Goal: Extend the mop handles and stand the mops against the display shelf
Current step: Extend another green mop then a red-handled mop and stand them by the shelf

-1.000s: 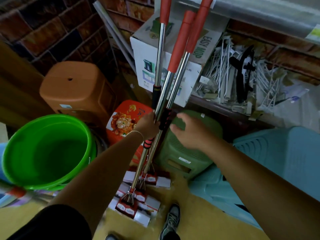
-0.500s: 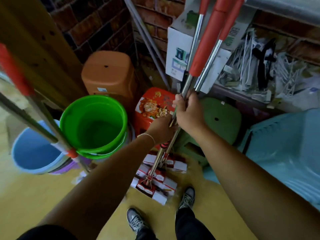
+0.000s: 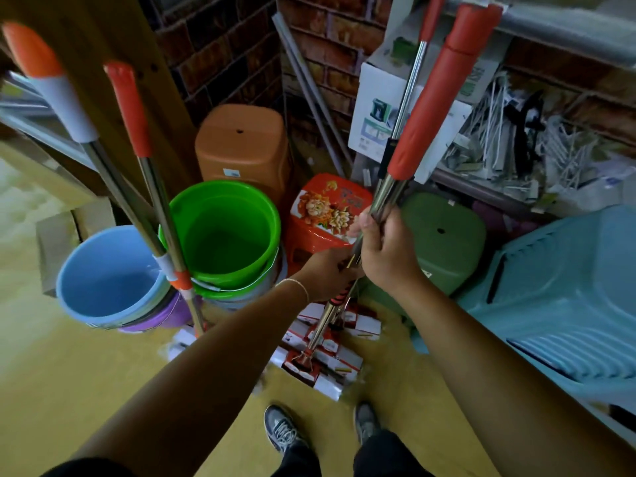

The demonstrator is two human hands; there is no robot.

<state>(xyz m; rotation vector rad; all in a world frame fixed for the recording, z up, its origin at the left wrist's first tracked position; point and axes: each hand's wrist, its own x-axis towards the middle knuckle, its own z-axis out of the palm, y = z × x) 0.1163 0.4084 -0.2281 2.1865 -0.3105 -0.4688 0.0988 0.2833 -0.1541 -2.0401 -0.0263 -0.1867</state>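
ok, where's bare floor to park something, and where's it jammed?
Bare yellow floor runs on the near left, in front of the blue bucket and left of the shoes. A smaller patch lies between the mop head and the light blue crate. The back is packed: green bucket, orange stool, red stool, green stool.

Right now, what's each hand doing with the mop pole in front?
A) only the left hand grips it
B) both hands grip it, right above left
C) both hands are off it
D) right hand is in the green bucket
B: the right hand is curled round the steel mop pole just above the left hand, which grips it lower down.
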